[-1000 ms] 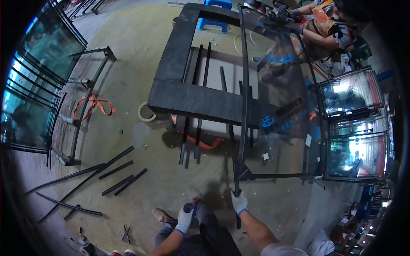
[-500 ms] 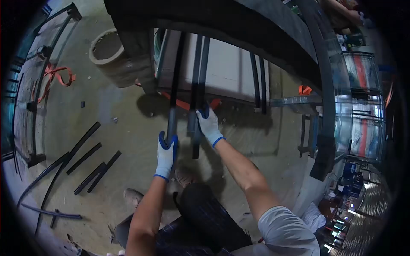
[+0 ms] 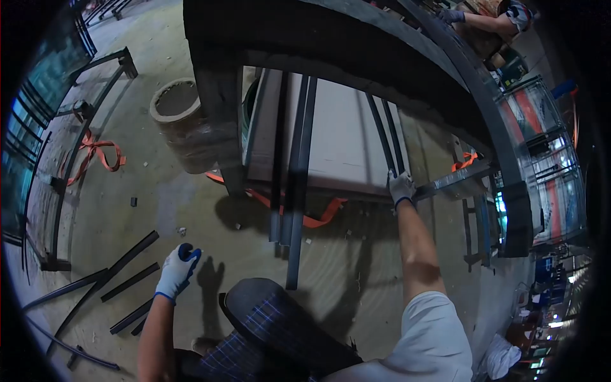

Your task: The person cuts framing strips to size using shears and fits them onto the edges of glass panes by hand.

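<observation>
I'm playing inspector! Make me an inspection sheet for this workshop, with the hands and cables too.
Surface: light board, below a black frame.
Job's things: black strips across the board, several together, a pair farther right.
Clutter: loose floor strips; orange strap by the board's near edge.
Hands: gloved left hand holds nothing visible; gloved right hand at the right pair's ends, grip unclear.
Cables: nothing seen.
Surroundings: glass panes at left; another person's gloved hand.

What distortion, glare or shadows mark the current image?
Head view: fisheye curvature, black corners; head view: glare on the stacked glass panes at right; head view: the dark frame dim on its near side, a shadow on the floor beside the left hand.
</observation>
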A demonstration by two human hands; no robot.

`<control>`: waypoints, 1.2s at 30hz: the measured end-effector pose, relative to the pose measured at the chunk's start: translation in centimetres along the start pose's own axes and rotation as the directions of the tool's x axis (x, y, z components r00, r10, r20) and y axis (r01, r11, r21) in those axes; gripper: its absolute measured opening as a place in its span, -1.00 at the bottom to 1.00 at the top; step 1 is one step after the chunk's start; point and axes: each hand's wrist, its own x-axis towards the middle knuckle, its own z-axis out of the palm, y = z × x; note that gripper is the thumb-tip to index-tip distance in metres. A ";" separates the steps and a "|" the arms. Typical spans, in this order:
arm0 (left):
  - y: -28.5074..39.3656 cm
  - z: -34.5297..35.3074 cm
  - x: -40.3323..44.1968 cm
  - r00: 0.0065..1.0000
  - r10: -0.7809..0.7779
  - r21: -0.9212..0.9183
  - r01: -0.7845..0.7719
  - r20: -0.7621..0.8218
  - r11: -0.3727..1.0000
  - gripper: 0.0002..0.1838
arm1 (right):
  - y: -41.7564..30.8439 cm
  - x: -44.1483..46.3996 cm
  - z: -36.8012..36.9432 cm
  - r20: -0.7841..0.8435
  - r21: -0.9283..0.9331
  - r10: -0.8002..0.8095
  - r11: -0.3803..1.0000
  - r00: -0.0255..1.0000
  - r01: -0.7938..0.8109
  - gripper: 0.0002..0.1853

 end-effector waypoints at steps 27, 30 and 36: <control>-2.7 -3.8 -6.1 0.978 0.209 -0.568 -0.185 -0.023 0.802 -0.64 | -13.9 -22.5 -14.7 0.138 0.694 -0.677 0.587 0.723 0.417 -0.71; -1.6 -0.8 -9.7 0.978 0.114 -0.936 0.129 0.174 0.328 -0.60 | -14.8 -29.9 -20.7 0.300 0.793 -0.736 0.546 0.607 0.271 -0.72; 10.1 -7.0 -23.3 0.923 -0.101 -0.920 0.350 0.371 -0.179 -0.58 | -12.8 -39.2 -34.6 0.531 0.834 -0.762 0.547 0.371 -0.069 -0.73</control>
